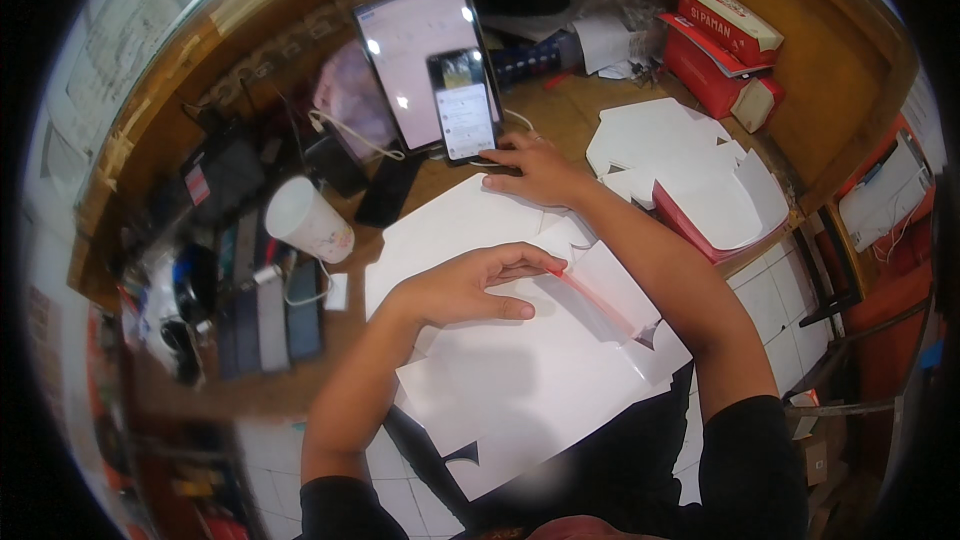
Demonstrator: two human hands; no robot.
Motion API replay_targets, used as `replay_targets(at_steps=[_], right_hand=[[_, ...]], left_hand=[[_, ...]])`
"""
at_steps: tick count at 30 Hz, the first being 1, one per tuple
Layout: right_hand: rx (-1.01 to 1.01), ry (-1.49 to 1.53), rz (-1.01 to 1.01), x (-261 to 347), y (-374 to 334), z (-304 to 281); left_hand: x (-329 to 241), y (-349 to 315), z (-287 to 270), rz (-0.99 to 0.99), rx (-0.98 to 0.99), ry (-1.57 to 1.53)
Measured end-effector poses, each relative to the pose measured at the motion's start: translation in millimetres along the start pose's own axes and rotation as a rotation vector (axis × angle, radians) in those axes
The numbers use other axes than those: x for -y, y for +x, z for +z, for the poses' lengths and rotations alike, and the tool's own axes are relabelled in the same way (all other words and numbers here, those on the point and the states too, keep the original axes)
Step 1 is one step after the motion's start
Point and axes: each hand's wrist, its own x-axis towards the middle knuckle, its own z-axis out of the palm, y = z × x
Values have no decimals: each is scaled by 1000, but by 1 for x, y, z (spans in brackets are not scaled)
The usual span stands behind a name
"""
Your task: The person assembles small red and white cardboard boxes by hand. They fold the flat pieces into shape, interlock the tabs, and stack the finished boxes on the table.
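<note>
A white cardboard box blank [490, 380] lies over my lap and the table's front edge, with cut notches and a partly raised flap [615, 285] on its right side. Across the blank rests my left hand [465, 283], thumb spread from the fingers, fingertips at the flap's reddish edge. My right hand [535, 170] reaches past the blank's far edge, fingers stretched out, a fingertip at the lower edge of a lit phone [465, 110]. That phone stands upright, leaning against a larger lit tablet [400, 60]. Neither hand has closed around anything.
To the right sits a partly folded red-and-white box [735, 200]; behind it are stacked red boxes [715, 40]. On the left stand a white paper cup [308, 220], a dark phone [388, 190], a charging cable and a row of phones [268, 315].
</note>
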Motion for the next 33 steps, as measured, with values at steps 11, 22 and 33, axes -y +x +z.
replay_targets(at_steps=[11,22,33], right_hand=[[24,-16,26,3,0,-1],[35,-10,42,2,1,1],[20,23,29,3,1,0]], left_hand=[[-1,-1,2,0,-18,-21],[0,-1,1,16,-8,-23],[0,-1,0,2,-4,-20]])
